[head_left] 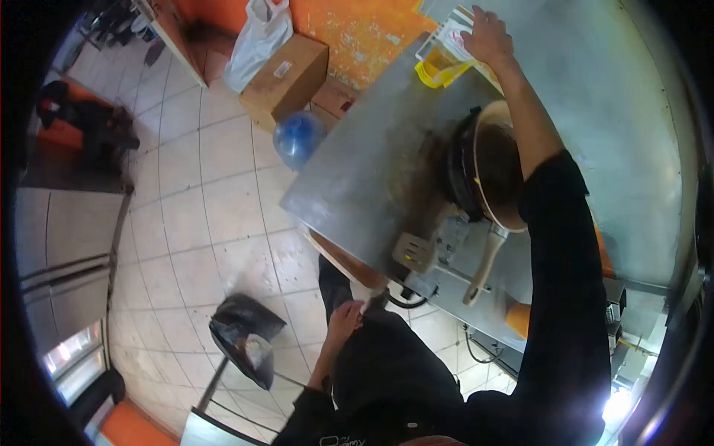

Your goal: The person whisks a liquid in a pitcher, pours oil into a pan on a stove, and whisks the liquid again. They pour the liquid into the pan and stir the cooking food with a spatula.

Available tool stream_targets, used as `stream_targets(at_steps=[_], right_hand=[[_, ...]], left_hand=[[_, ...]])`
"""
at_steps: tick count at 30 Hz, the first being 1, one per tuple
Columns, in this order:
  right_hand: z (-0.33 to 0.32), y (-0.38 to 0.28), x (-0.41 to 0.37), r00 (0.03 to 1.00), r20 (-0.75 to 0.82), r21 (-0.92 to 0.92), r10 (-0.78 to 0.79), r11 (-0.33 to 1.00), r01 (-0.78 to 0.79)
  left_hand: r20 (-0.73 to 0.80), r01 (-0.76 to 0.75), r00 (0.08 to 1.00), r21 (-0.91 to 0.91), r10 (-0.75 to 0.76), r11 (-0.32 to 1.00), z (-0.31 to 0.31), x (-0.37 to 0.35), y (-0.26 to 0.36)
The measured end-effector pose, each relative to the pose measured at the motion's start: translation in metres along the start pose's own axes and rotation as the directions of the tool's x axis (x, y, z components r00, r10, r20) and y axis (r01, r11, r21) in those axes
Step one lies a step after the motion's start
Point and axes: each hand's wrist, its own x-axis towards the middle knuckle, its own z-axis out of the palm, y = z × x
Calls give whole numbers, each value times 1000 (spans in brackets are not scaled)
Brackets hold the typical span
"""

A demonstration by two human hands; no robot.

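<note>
My right hand [489,37] reaches far out at the top, fingers apart, over the edge of a yellow tub [439,73] with a clear, labelled lid. Below that arm, a cream-rimmed pan [500,160] with a beige handle rests inside or against a dark pan [462,167]. My left hand [346,320] is low, in front of my body, closed around the pale handle end of a brownish pan [346,259] beside the counter's edge. A slotted spatula [415,251] lies on the metal counter [349,163].
On the tiled floor are a cardboard box [286,78], a white plastic bag [259,37], and a blue round object [297,140]. A black bag [245,334] sits at the lower left near a metal frame. Something orange [518,320] is beside the counter's lower edge.
</note>
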Motion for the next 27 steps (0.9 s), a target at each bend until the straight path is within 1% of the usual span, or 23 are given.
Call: stream_targets(at_steps=[1,2,3,4,6,7,9,11,13,14,15,16,18,20,21,22,23,24,25,26,27], right_hand=[[28,3,19,1000,-11,-6,13,1000,-13],[58,13,33,991,127,2,-37,999,37],[73,17,43,961,264,18,-86,996,85],[71,10,47,963,260,7,-77,997,78],[66,3,48,917,375,-66,-138,982,175],[62,0,51,916,378,-82,-135,981,178],[54,-3,55,832,413,-17,-371,910,414],[37,-8,53,846,409,-19,-342,924,383],[10,-10,51,810,425,133,-404,913,386],[-7,-11,48,816,432,123,-384,922,368],[-30,-13,44,806,343,196,-482,876,440],[-56,-15,38,783,247,260,-571,818,514],[-111,-24,27,783,260,276,-566,820,501],[-167,-25,15,783,266,294,-563,821,490],[-194,-21,9,756,217,384,-617,766,515],[-217,-18,3,728,158,469,-667,699,540],[-236,-15,-3,734,160,466,-660,706,533],[-252,-12,-10,721,112,483,-684,671,562],[-264,-8,-20,706,60,497,-705,635,592],[-275,-5,-32,710,55,497,-702,636,591],[-285,-1,-45,710,4,471,-704,628,620]], left_hand=[[-69,29,997,-21,-30,999,-19,-9,8],[-128,14,992,18,-12,1000,-40,-14,7],[-186,4,982,55,6,999,-61,-19,7],[-175,-2,984,60,13,998,-79,-22,12],[-293,-7,956,1,7,1000,-104,-31,23],[-302,-79,950,11,78,997,-111,-31,32],[-285,-142,948,32,145,989,-119,-18,57],[-204,-268,943,2,262,964,-117,12,89],[-59,-238,970,-27,237,971,-99,32,159],[22,-246,969,-40,247,968,-94,67,165],[48,-353,929,-180,366,918,-74,74,198],[42,-523,849,-86,527,848,-56,90,227],[163,-403,868,-319,468,858,-26,95,297],[90,-473,825,-432,558,768,5,97,344],[104,-465,826,-430,554,774,17,90,362],[114,-412,819,-565,562,715,27,81,378],[121,-348,812,-685,571,640,36,73,384],[127,-346,812,-681,570,645,45,67,381],[205,-300,738,-754,643,585,54,60,376],[267,-242,646,-817,715,523,63,54,371],[267,-246,646,-814,715,526,71,46,364]])
